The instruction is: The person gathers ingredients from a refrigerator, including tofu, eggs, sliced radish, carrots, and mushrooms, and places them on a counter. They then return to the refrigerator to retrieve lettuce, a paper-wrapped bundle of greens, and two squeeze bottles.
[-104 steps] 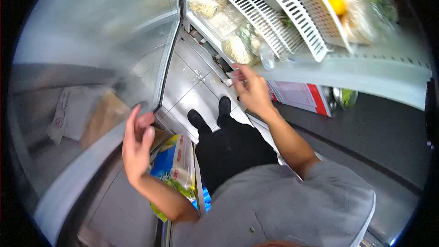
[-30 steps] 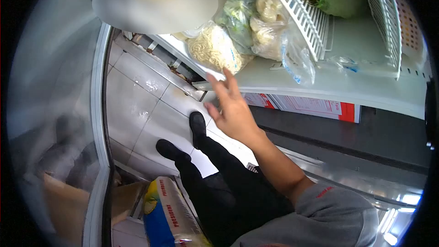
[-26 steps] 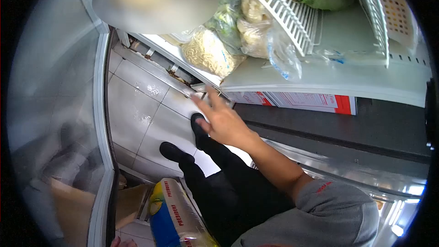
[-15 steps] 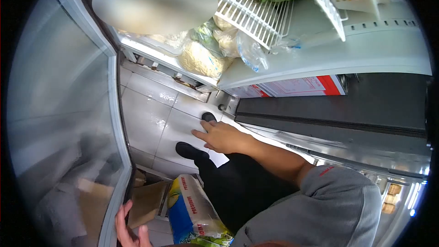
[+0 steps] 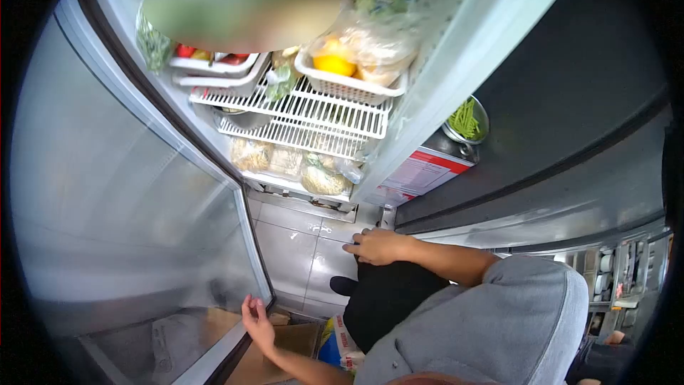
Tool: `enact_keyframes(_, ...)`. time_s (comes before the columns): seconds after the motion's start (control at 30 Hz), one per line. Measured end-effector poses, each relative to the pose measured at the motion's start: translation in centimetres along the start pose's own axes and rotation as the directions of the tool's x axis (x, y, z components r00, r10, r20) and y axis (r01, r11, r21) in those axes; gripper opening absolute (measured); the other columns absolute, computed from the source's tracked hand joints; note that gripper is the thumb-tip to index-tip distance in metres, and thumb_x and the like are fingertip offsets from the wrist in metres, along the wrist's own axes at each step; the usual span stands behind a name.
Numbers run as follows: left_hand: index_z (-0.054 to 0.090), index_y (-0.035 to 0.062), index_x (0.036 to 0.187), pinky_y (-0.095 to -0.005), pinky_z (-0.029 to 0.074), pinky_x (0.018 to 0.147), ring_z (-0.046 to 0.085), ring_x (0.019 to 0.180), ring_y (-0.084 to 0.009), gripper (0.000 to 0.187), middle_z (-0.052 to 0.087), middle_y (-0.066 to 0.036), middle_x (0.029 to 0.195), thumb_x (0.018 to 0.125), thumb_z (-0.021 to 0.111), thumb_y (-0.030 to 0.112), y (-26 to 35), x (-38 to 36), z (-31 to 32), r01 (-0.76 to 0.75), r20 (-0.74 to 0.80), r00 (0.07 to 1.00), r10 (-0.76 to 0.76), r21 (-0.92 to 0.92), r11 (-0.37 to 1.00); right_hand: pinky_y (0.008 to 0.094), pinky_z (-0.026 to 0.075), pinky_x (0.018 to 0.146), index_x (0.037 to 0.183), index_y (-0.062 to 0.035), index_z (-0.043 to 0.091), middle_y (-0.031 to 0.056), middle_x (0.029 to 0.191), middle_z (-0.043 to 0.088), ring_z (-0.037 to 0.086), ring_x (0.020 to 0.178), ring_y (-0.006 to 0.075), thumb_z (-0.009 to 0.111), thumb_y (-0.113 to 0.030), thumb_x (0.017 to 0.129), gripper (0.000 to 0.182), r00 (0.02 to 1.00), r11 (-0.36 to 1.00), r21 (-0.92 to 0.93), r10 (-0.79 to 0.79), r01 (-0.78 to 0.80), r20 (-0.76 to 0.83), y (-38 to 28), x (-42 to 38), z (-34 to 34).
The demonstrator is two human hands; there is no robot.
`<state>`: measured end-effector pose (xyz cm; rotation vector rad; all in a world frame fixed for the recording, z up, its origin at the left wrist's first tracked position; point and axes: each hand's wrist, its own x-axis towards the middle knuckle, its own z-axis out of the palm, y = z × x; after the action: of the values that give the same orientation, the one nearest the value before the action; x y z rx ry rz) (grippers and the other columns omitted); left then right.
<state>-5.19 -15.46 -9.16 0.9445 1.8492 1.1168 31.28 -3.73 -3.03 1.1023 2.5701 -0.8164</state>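
Note:
My left hand [image 5: 258, 322] is at the free edge of the glass door [image 5: 249, 242], its fingers apart and slightly bent against the frame. Whether the fingertips press on it is hard to tell. My right hand [image 5: 381, 247] hangs empty over my dark trousers, fingers loosely spread. The refrigerator stands open above my hands, with white wire shelves [image 5: 306, 115]. A white basket [image 5: 349, 87] on the upper shelf holds an orange-yellow item and bagged food. White trays [image 5: 221, 80] with red produce sit left of it. Bagged food [image 5: 322, 180] lies at the bottom.
Right of the refrigerator, a metal bowl of green beans [image 5: 466, 120] rests above a red-and-white box [image 5: 420, 171]. Cardboard [image 5: 288, 349] and a blue-and-white bag [image 5: 340, 342] stand low by my legs. Tiled floor [image 5: 285, 249] shows between door and refrigerator. A blurred oval hides the upper left.
The view has tilted up, showing more upper shelves and the bowl of beans. My left hand has moved up along the door edge in view. My right hand stays empty.

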Motion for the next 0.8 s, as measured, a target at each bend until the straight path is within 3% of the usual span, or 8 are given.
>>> enact_keyframes(0.1, 0.058, -0.0062, 0.117, -0.0297, 0.048, 0.078, 0.058, 0.086, -0.0158, 0.031, 0.063, -0.01, 0.095, 0.092, 0.061, 0.011, -0.1, 2.5, 1.8, 0.067, -0.056, 0.996, -0.063, 0.078, 0.995, 0.0479, 0.049, 0.086, 0.128, -0.0122, 0.053, 0.0203, 0.114, 0.058, 0.058, 0.106, 0.0379, 0.06, -0.026, 0.088, 0.043, 0.998, 0.999, -0.002, 0.039, -0.039, 0.045, 0.6, -2.3, -2.0)
enact_keyframes(0.13, 0.059, -0.0036, 0.117, -0.033, 0.049, 0.076, 0.061, 0.083, -0.0196, 0.032, 0.065, -0.013, 0.095, 0.09, 0.064, 0.013, 6.2, 2.1, 3.2, -0.216, 0.052, 0.976, 0.21, 0.237, 0.947, 0.0471, 0.049, 0.087, 0.128, -0.012, 0.053, 0.0207, 0.114, 0.059, 0.058, 0.107, 0.038, 0.061, -0.025, 0.088, 0.042, 0.994, 0.997, -0.005, 0.079, -0.078, 0.079, 0.5, -2.9, -3.0)
enact_keyframes(0.27, 0.06, 0.0028, 0.119, -0.0358, 0.049, 0.076, 0.062, 0.084, -0.0274, 0.037, 0.064, -0.017, 0.095, 0.085, 0.068, 0.012, 24.0, 3.7, 4.2, -0.674, 0.349, 0.737, 0.579, 0.325, 0.663, 0.0471, 0.05, 0.086, 0.126, -0.0117, 0.054, 0.0203, 0.111, 0.06, 0.059, 0.105, 0.0381, 0.061, -0.024, 0.088, 0.04, 0.991, 0.992, -0.065, 0.109, -0.104, 0.073, 1.5, -3.5, -4.9)
enact_keyframes(0.43, 0.06, 0.0012, 0.118, -0.0332, 0.049, 0.073, 0.062, 0.085, -0.0247, 0.037, 0.063, -0.016, 0.094, 0.083, 0.069, 0.01, 30.5, 3.9, 4.1, -0.664, 0.164, 0.747, 0.644, 0.137, 0.735, 0.0475, 0.049, 0.086, 0.125, -0.0104, 0.052, 0.0202, 0.11, 0.06, 0.059, 0.105, 0.0378, 0.062, -0.024, 0.088, 0.041, 0.99, 0.997, -0.01, 0.071, -0.072, -0.119, 1.2, -3.6, -6.0)
enact_keyframes(0.5, 0.061, 0.0001, 0.115, -0.0317, 0.049, 0.069, 0.063, 0.084, -0.0216, 0.035, 0.064, -0.014, 0.093, 0.083, 0.069, 0.009, 29.8, 4.0, 4.6, -0.748, 0.235, 0.664, 0.71, 0.189, 0.637, 0.0473, 0.049, 0.086, 0.125, -0.0104, 0.052, 0.0199, 0.11, 0.059, 0.059, 0.105, 0.0377, 0.063, -0.024, 0.088, 0.041, 0.99, 0.996, 0.031, 0.089, -0.086, -0.113, 0.9, -3.4, -6.3)
enact_keyframes(0.57, 0.063, -0.0008, 0.112, -0.0307, 0.049, 0.064, 0.064, 0.082, -0.0201, 0.031, 0.065, -0.012, 0.092, 0.083, 0.07, 0.009, 29.1, 4.1, 5.2, -0.699, 0.437, 0.686, 0.582, 0.174, 0.694, 0.0474, 0.049, 0.087, 0.126, -0.0105, 0.052, 0.0204, 0.11, 0.059, 0.059, 0.105, 0.0382, 0.063, -0.024, 0.088, 0.042, 0.987, 0.993, 0.076, 0.103, -0.095, -0.121, 1.1, -3.6, -6.3)
enact_keyframes(0.7, 0.063, -0.0014, 0.112, -0.0294, 0.05, 0.064, 0.065, 0.081, -0.0196, 0.031, 0.066, -0.012, 0.092, 0.084, 0.07, 0.009, 26.3, 6.8, 4.2, -0.602, 0.297, 0.784, 0.544, 0.155, 0.783, 0.0473, 0.048, 0.085, 0.132, -0.0095, 0.049, 0.0204, 0.111, 0.058, 0.059, 0.102, 0.0401, 0.061, -0.026, 0.09, 0.047, 0.984, 0.986, 0.154, 0.092, -0.068, -0.153, 2.3, -3.6, -5.8)
enact_keyframes(0.8, 0.062, -0.0028, 0.114, -0.0292, 0.05, 0.068, 0.064, 0.082, -0.0166, 0.032, 0.067, -0.012, 0.094, 0.085, 0.069, 0.009, 25.5, 8.4, 2.9, -0.499, 0.269, 0.843, 0.466, 0.071, 0.863, 0.047, 0.048, 0.085, 0.132, -0.009, 0.05, 0.0202, 0.109, 0.06, 0.059, 0.102, 0.0394, 0.061, -0.025, 0.089, 0.047, 0.95, 0.948, 0.149, 0.296, -0.28, -0.098, 1.7, -3.2, -5.8)
